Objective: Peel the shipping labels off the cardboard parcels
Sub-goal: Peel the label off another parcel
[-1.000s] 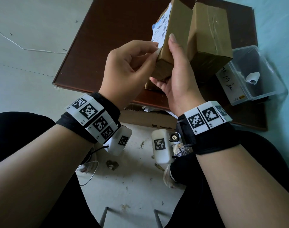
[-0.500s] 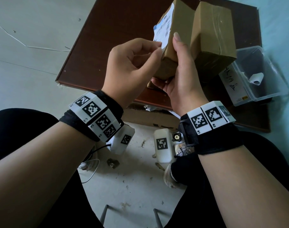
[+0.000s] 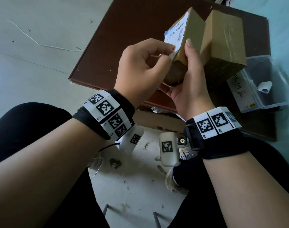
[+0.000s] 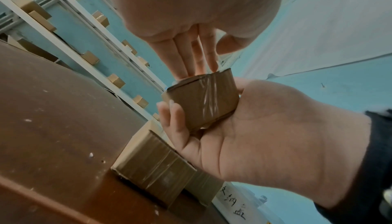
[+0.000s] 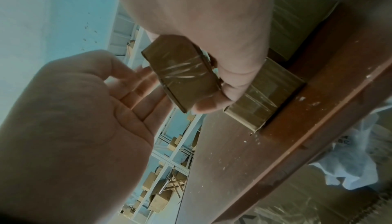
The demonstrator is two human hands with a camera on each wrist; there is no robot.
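my right hand [image 3: 188, 83] clamps the parcel [image 3: 186, 46] upright so its label [image 3: 175, 34] faces my left hand [image 3: 143, 69], whose fingertips pinch the lifted corner.

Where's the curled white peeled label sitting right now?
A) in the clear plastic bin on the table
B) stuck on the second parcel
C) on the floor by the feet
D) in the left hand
A: the curled white label lies inside the clear plastic bin on the brown table, right of the second parcel; the hands are busy with the held parcel.
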